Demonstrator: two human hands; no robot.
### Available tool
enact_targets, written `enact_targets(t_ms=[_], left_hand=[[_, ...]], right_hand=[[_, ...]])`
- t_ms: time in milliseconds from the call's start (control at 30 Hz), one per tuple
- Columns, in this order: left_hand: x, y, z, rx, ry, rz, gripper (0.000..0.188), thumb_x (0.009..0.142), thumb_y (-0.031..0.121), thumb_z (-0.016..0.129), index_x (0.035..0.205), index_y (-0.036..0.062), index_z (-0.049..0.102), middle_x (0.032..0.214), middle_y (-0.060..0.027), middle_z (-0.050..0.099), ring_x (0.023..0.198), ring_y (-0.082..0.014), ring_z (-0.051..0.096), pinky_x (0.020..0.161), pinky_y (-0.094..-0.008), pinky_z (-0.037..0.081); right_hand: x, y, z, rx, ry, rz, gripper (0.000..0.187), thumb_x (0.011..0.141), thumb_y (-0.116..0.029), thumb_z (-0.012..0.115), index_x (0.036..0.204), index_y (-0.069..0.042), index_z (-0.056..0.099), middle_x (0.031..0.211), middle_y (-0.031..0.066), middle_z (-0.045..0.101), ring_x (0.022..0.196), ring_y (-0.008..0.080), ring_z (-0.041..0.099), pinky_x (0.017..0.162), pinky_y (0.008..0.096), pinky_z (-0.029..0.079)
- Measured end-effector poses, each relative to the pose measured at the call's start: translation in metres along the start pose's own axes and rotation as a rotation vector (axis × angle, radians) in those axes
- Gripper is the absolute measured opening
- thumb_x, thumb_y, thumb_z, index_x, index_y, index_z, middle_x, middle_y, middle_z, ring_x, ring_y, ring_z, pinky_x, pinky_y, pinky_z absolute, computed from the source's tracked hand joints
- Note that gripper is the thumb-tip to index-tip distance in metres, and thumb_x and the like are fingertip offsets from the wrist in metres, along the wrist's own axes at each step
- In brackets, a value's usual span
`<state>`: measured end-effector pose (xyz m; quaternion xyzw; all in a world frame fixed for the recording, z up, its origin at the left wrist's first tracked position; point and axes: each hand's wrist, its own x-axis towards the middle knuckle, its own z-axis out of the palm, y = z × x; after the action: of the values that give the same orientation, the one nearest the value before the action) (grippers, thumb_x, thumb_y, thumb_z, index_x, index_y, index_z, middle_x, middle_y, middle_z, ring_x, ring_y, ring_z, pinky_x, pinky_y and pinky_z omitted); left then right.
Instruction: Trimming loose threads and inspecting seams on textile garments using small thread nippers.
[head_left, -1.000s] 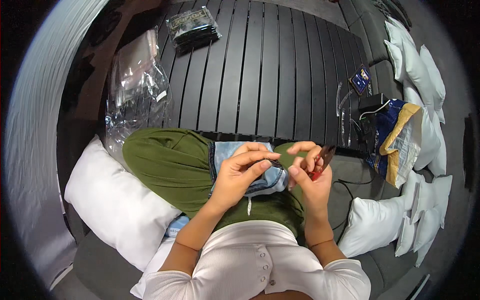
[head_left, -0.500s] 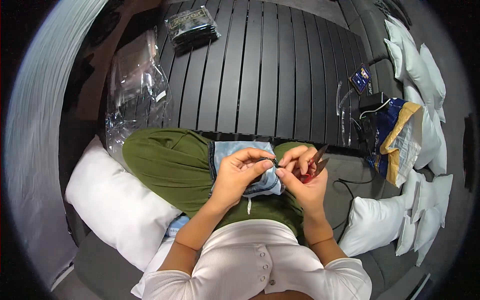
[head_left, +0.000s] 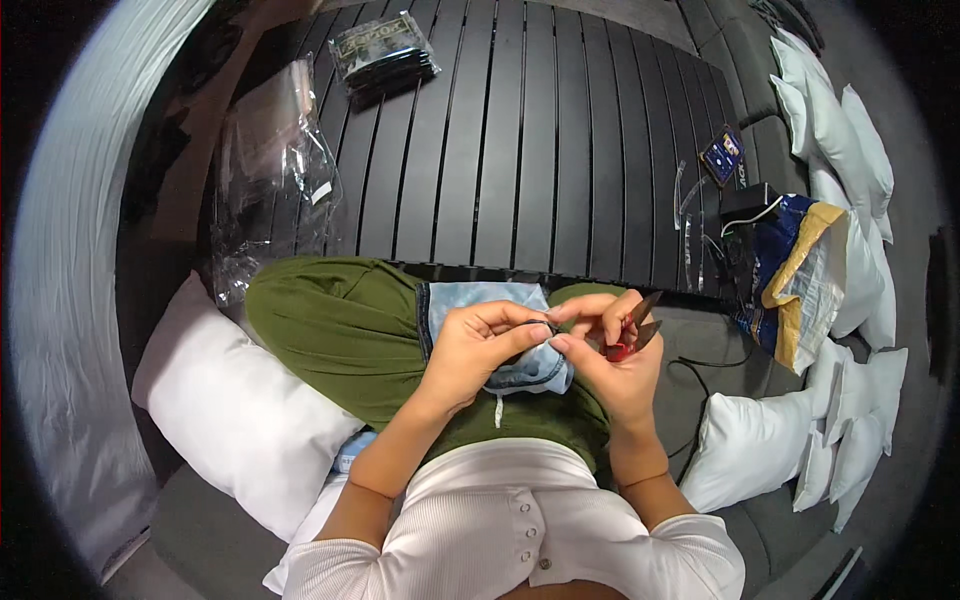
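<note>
Across my lap lies a light blue, cloudy-patterned cloth with a dark stitched border. My left hand pinches the dark edge of this cloth between thumb and forefinger. Close against it, my right hand pinches at the same edge with thumb and forefinger. Tucked in the right hand's other fingers is a small pair of scissors with red handles, its dark blades apart and pointing away to the right. What exactly lies between the fingertips is too small to make out.
A black slatted table stands ahead. On it are a stack of dark packets, clear plastic bags, clear strips and a phone-like device. A blue-and-yellow bag and white cushions sit at right; another white pillow is at left.
My right hand has shifted slightly, its fingers and the scissors turning a little. The cloth's lower right part has moved slightly. Both hands still pinch at the edge.
</note>
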<state>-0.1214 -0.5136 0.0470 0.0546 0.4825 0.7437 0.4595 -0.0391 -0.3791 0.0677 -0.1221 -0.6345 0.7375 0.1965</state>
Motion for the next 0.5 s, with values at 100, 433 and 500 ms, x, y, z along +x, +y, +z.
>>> enact_targets(t_ms=[100, 433, 500], left_hand=[[0.0000, -0.0034, -0.0005, -0.009, -0.020, -0.008, 0.013, 0.079, 0.007, 0.061, 0.089, -0.0018, 0.062, 0.084, -0.0050, 0.062, 0.074, -0.0064, 0.055, 0.067, -0.0181, 0.044], [0.0046, -0.0084, 0.0028, -0.247, -0.203, -0.048, 0.006, 0.080, 0.008, 0.059, 0.079, 0.0025, 0.058, 0.099, -0.0068, 0.055, 0.086, -0.0075, 0.051, 0.074, -0.0201, 0.042], [0.0044, -0.0063, 0.0040, -0.277, -0.243, -0.107, 0.006, 0.080, 0.009, 0.060, 0.078, 0.0038, 0.057, 0.102, -0.0073, 0.053, 0.086, -0.0070, 0.050, 0.074, -0.0193, 0.041]], right_hand=[[0.0002, 0.0005, -0.0041, -0.068, -0.013, 0.000, 0.037, 0.066, 0.011, 0.063, 0.073, -0.008, 0.032, 0.079, 0.0156, 0.059, 0.066, 0.0116, 0.054, 0.060, 0.0220, 0.044], [-0.0010, 0.0052, -0.0072, 0.146, -0.027, -0.002, 0.038, 0.070, 0.009, 0.062, 0.069, -0.010, 0.029, 0.079, 0.0153, 0.060, 0.066, 0.0093, 0.052, 0.060, 0.0204, 0.043], [-0.0016, 0.0050, -0.0068, 0.216, -0.024, 0.015, 0.038, 0.070, 0.010, 0.061, 0.070, -0.010, 0.029, 0.079, 0.0155, 0.060, 0.067, 0.0093, 0.052, 0.060, 0.0201, 0.042]])
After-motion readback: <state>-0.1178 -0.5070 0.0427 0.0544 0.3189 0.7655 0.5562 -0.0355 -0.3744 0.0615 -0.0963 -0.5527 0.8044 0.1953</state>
